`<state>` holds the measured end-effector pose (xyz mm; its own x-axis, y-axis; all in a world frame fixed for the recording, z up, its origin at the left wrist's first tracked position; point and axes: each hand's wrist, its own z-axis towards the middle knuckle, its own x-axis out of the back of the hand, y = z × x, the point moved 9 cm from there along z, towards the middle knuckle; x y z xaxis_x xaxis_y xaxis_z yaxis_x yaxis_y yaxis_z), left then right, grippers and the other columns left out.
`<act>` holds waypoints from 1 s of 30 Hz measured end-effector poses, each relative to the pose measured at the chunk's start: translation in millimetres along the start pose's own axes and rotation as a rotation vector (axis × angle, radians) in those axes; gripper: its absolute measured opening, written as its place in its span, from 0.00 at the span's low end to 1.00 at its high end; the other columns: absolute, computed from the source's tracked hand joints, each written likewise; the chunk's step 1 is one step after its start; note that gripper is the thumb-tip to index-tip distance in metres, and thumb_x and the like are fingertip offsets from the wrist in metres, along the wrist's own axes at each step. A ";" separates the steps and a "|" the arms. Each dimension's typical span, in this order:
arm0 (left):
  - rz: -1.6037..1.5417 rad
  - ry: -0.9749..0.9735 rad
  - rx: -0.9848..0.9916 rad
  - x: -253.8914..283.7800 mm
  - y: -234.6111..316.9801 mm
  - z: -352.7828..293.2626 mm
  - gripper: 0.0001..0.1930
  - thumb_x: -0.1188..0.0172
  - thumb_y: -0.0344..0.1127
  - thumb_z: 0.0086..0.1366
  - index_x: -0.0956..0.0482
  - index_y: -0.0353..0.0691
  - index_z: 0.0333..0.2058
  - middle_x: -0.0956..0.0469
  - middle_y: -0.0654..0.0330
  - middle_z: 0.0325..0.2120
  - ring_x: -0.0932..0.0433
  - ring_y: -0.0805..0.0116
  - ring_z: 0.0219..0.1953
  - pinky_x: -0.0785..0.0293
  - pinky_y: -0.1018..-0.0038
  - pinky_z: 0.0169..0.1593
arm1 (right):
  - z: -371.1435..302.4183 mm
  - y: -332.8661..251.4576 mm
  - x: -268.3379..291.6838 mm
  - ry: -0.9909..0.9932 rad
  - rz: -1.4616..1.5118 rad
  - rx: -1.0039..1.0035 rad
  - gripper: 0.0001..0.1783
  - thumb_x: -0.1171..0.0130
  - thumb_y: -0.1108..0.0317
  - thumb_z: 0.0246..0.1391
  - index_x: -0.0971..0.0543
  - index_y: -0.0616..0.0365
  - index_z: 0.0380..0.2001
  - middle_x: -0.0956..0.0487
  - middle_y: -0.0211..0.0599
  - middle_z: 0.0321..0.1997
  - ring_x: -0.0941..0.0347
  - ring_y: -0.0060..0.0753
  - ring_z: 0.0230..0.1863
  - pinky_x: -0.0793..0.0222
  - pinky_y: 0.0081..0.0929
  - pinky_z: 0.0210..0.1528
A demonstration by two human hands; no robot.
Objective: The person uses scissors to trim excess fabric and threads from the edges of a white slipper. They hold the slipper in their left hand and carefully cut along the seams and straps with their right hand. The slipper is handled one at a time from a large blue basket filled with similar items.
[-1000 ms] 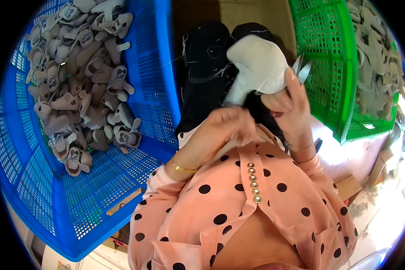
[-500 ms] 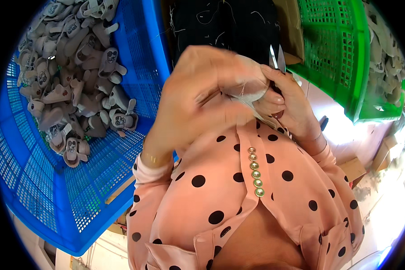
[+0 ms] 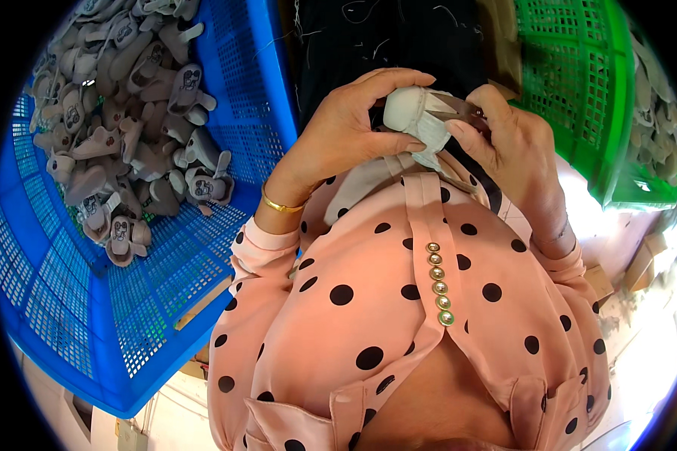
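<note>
While curled, both hands [image 3: 429,131] pinch pale shoe piece [image 3: 417,113], chest-high.

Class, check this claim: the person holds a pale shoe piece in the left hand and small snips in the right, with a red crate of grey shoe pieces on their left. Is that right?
Not quite: the crate on the left is blue, not red, as the head view shows. The rest holds: the left hand grips the pale shoe piece, the right hand holds the snips, and grey shoe pieces fill the crate.
</note>
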<state>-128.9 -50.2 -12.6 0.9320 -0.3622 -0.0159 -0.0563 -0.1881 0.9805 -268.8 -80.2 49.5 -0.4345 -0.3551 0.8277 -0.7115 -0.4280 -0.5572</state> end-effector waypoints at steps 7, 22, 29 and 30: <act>-0.010 0.012 0.019 -0.1 -1.1 -0.9 0.35 0.27 0.26 0.47 0.26 0.43 0.56 0.23 0.61 0.50 0.23 0.68 0.50 0.28 0.72 0.56 | 7.8 -14.5 6.5 0.027 -0.173 0.134 0.21 0.33 0.52 0.49 0.29 0.56 0.24 0.28 0.37 0.14 0.30 0.39 0.16 0.35 0.30 0.18; 0.277 0.073 -0.132 4.4 19.2 -3.9 0.26 0.28 0.30 0.50 0.21 0.40 0.51 0.23 0.56 0.52 0.25 0.63 0.54 0.30 0.71 0.58 | 16.0 49.1 -7.1 -0.039 0.998 -0.329 0.22 0.54 0.50 0.68 0.31 0.58 0.28 0.42 0.19 0.18 0.52 0.11 0.19 0.57 0.16 0.21; 0.147 0.231 -0.087 13.8 15.7 -2.9 0.11 0.33 0.29 0.58 0.16 0.37 0.41 0.18 0.54 0.41 0.18 0.67 0.40 0.23 0.78 0.41 | -1.8 41.9 -8.6 -0.071 0.342 -0.204 0.20 0.44 0.54 0.62 0.27 0.62 0.26 0.33 0.38 0.15 0.35 0.34 0.17 0.40 0.28 0.21; 0.231 0.270 -0.137 14.3 22.0 -4.0 0.10 0.34 0.28 0.58 0.16 0.36 0.39 0.18 0.54 0.40 0.18 0.68 0.38 0.23 0.79 0.39 | -2.4 34.4 -7.9 -0.087 0.201 -0.146 0.20 0.43 0.54 0.61 0.26 0.62 0.26 0.31 0.42 0.15 0.33 0.40 0.17 0.39 0.31 0.21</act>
<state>-115.4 -55.8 9.5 0.9621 -0.1235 0.2431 -0.2448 0.0013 0.9696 -291.1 -90.1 23.9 -0.5308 -0.4933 0.6891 -0.6907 -0.2193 -0.6890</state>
